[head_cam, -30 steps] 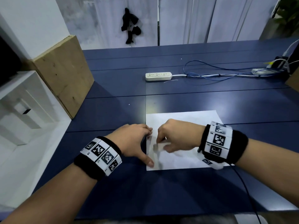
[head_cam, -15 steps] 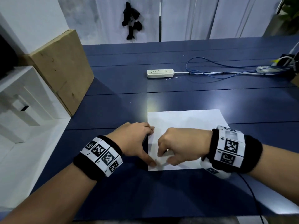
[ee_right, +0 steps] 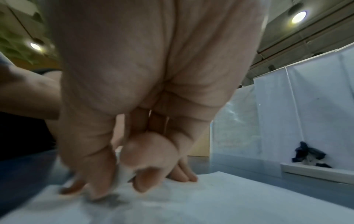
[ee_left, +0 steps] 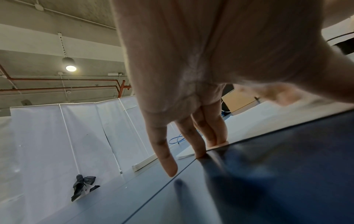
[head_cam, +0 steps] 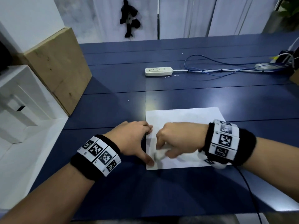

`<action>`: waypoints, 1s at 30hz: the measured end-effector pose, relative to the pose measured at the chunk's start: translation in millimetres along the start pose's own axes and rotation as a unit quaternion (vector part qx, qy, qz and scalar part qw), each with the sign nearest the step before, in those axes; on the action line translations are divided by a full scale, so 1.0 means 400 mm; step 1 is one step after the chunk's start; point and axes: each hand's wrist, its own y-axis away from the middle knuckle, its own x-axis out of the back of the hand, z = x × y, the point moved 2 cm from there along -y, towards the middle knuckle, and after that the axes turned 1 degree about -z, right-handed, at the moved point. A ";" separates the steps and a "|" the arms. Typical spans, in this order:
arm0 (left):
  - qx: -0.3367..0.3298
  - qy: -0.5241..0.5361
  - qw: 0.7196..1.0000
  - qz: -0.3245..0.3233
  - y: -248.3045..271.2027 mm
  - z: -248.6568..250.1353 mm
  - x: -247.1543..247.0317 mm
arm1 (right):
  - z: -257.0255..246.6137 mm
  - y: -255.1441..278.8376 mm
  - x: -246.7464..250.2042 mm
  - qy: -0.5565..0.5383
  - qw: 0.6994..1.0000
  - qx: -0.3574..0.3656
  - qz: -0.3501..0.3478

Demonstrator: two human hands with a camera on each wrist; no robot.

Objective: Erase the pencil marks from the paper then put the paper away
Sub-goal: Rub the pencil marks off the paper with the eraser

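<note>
A white sheet of paper lies on the dark blue table, in front of me. My left hand rests on the paper's left edge, fingers straight, thumb spread toward the near corner; the left wrist view shows its fingertips on that edge. My right hand pinches a small white eraser and presses it on the paper's near left part. In the right wrist view the eraser sits between thumb and fingers, above grey smudged pencil marks. The picture is blurred around it.
A white power strip with blue and white cables lies farther back on the table. A wooden board leans at the left beside white shelving. White partition panels stand behind, with a black cloth hanging.
My right hand has rubbed the eraser back and forth over the paper's near left part. The left hand has stayed on the paper's edge.
</note>
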 end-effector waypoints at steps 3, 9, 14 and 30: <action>0.003 0.004 1.000 -0.005 0.003 0.004 0.004 | 0.054 -0.027 0.019 0.038 0.995 -0.071 0.050; 0.005 0.000 1.000 -0.008 0.006 0.005 0.004 | -0.028 0.022 -0.006 0.033 0.999 0.023 -0.001; 0.013 0.005 1.000 -0.014 0.003 0.006 0.007 | 0.045 -0.014 0.014 0.009 0.997 -0.065 0.037; 0.029 0.006 0.999 -0.024 -0.002 0.003 0.006 | 0.032 -0.008 0.010 0.089 0.994 -0.048 0.032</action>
